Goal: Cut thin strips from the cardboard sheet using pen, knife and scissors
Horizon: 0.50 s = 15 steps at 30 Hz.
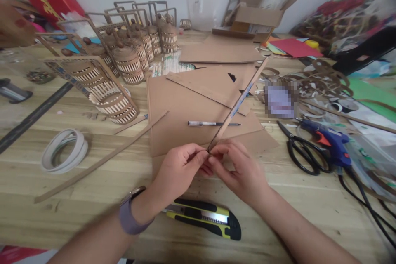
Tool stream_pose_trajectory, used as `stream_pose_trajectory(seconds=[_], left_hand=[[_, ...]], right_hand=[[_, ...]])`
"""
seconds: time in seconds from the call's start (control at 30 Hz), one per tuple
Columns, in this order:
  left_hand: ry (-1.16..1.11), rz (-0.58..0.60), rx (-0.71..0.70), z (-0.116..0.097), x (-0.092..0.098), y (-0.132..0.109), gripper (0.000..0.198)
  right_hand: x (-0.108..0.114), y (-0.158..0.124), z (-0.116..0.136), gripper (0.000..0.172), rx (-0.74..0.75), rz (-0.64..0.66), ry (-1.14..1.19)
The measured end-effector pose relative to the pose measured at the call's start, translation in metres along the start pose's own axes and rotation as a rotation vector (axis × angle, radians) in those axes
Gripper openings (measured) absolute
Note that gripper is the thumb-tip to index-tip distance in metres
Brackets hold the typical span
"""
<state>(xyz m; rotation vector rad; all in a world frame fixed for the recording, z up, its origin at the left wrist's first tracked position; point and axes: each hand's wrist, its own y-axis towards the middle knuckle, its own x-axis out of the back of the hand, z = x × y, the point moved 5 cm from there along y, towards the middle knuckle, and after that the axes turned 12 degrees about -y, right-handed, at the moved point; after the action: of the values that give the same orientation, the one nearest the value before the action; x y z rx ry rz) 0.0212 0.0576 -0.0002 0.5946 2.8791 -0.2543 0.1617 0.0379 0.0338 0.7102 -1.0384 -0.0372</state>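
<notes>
Both my hands meet at the near end of a long cardboard strip (237,108), which slants up and away to the right with a bluish printed patch on it. My left hand (182,165) pinches the tip between thumb and finger. Right beside it, my right hand (239,169) grips the same end with bent fingers. Beneath the strip lie cardboard sheets (176,107) with a black pen (213,123) on them. A yellow and black utility knife (202,218) rests on the table below my wrists.
Left are a tape roll (64,150), another cardboard strip (102,159) and several slatted lantern-like models (128,64). Scissors (305,148), a blue glue gun (328,138) with its cord, and curled cardboard strips (321,80) lie right. An open cardboard box (258,16) stands at the back.
</notes>
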Motion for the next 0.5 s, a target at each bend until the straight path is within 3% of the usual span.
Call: stream_pose_trajectory(seconds=[0.13,0.37,0.5], left_hand=[[-0.019,-0.036,-0.001,0.002,0.0,0.0,0.024],[0.529,-0.125,-0.274,-0.012,0.002,-0.007,0.019],[0.516,-0.12,-0.263,-0.011,0.003,-0.004,0.017]], right_hand=[[0.005,-0.003,0.006,0.004,0.083,-0.119,-0.115],[0.007,0.001,0.008,0.013,0.07,-0.125,-0.066],[0.006,0.0,0.008,0.014,0.06,-0.131,-0.057]])
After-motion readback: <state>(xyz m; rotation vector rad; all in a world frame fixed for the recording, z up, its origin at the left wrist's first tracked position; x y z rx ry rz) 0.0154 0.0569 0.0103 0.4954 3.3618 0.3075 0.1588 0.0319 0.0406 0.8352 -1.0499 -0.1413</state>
